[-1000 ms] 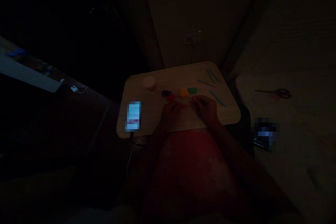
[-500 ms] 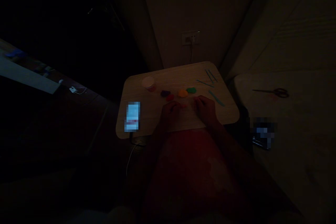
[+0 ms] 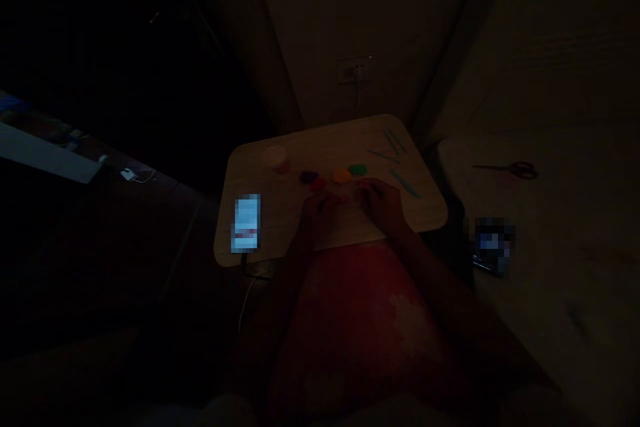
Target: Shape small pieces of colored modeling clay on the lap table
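Note:
The light is very dim. My left hand [image 3: 319,209] is over the small wooden table [image 3: 280,213], its fingers curled around a small reddish-orange piece of modelling clay [image 3: 343,199] that shows at the fingertips. My right hand [image 3: 383,201] faces it, with fingers bent and pressed together; what they hold is too dark to make out. Just beyond the hands lie lumps of clay: dark purple [image 3: 309,177], red [image 3: 317,184], orange [image 3: 342,175] and green [image 3: 357,169]. A teal modelling knife [image 3: 405,184] rests to the right of my right hand.
Several thin teal tools [image 3: 393,143] lie at the table's far right. A pale tub [image 3: 276,159] stands at the far left, and a lit phone [image 3: 246,223] lies nearer. Scissors [image 3: 510,169] and a dark blurred device [image 3: 493,247] are on the pale surface at right.
The whole view has shifted slightly, so things appear a little further left. Both hands stay facing each other over the table, with only small finger movements.

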### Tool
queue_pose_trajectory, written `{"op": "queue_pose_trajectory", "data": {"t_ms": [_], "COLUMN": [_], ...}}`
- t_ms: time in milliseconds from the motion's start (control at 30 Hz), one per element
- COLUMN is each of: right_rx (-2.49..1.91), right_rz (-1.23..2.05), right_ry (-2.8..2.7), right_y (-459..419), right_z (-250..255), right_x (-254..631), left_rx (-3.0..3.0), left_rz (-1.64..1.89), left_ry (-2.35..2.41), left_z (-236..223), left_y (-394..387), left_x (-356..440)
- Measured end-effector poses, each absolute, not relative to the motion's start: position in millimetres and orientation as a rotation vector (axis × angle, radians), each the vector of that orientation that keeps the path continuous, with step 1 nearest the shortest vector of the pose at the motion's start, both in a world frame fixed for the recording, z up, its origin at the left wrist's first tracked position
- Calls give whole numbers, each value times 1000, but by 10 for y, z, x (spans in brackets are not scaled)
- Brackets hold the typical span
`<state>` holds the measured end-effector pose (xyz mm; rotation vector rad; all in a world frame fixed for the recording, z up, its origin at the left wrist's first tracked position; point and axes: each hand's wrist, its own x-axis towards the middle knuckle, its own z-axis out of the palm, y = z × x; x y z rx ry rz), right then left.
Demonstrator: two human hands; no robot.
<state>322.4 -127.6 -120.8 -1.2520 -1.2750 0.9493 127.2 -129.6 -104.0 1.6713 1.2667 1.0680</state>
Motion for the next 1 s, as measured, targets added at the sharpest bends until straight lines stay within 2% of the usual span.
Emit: {"op": "queue_pose_trajectory", "data": {"t_ms": [467, 1000], "right_rx": [-1342, -1194], "right_rz": [789, 647], "right_ry": [-1335, -1462], "right_y": [-1298, -1246], "right_z": [-1123, -1186], "right_x": [3230, 3270], "left_rx": [1670, 1658], "left_rz": [1094, 1124], "left_ry": [1244, 1230], "left_z": [-1052, -1074], "left_y": [-1296, -1300], "left_x": [1267, 1256]}}
